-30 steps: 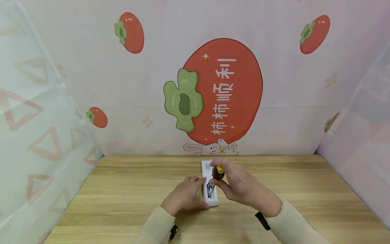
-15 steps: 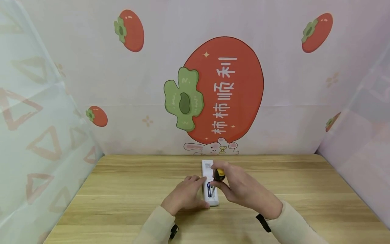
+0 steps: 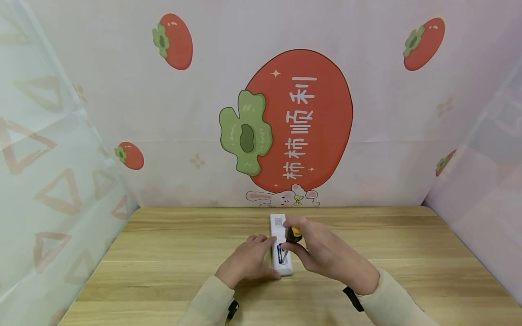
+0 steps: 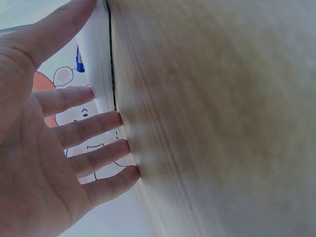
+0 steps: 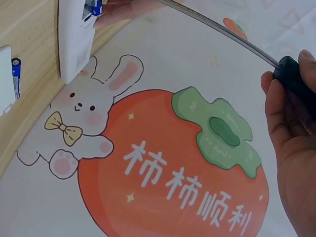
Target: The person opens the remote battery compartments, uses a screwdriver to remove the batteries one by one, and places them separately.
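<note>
A white remote control [image 3: 278,231] lies back-up on the wooden table, its battery compartment showing a blue battery [image 3: 279,254]. My left hand [image 3: 248,261] rests against its left side, thumb at the near end. In the left wrist view the fingers [image 4: 91,131] are straight and spread, touching the remote's edge and the tabletop. My right hand [image 3: 322,246] grips a screwdriver [image 3: 293,233] by its black and yellow handle. The metal shaft [image 5: 222,30] slants down into the compartment beside the battery; the tip is hidden in the right wrist view.
Beside the remote, a loose blue battery [image 5: 16,76] and a flat white piece [image 5: 6,81] lie on the table [image 3: 163,253]; the right hand hides them in the head view. A printed fabric backdrop [image 3: 367,136] rises behind the table's far edge.
The screwdriver's handle has tipped slightly to the right with my right hand. My left hand and the remote control stay in place.
</note>
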`<state>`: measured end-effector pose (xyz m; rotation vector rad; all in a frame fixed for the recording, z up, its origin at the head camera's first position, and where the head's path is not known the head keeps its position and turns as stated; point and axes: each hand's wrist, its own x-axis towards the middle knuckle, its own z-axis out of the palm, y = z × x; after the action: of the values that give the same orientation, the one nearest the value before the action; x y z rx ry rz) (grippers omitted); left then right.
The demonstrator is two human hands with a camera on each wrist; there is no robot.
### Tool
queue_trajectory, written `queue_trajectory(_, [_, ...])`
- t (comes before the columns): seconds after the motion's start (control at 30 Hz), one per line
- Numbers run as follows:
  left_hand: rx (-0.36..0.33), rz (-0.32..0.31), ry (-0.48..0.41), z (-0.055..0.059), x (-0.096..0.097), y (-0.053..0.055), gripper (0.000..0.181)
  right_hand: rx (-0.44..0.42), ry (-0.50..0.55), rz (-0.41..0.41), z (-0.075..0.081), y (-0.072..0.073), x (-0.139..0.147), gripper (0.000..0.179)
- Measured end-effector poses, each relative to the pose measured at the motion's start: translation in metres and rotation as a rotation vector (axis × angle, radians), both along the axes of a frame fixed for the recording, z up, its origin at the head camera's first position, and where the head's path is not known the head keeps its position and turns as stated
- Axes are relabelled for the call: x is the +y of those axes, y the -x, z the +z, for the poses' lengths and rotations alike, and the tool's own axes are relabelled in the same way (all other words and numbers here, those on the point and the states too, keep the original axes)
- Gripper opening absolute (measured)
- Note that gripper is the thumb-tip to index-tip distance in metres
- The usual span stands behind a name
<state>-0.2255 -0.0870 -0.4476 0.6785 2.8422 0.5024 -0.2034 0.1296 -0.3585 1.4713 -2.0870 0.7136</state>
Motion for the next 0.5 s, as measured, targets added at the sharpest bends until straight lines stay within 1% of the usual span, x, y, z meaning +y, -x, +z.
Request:
queue_trajectory(0.17, [-0.001, 0.000, -0.002, -0.0008, 0.0001, 0.0004, 0.093, 0.016, 0.002, -0.005, 0.0006, -0.0014, 0.0006, 0.050])
queue_trajectory(0.37, [0.002, 0.000, 0.002, -0.0019, 0.0005, 0.0017, 0.093, 0.031, 0.005, -0.023, 0.0009, -0.0027, 0.0016, 0.038])
queue_trajectory(0.5, [-0.003, 0.004, 0.001, -0.0019, 0.0012, 0.0017, 0.092, 0.043, 0.007, -0.025, 0.0023, -0.0035, 0.0015, 0.037])
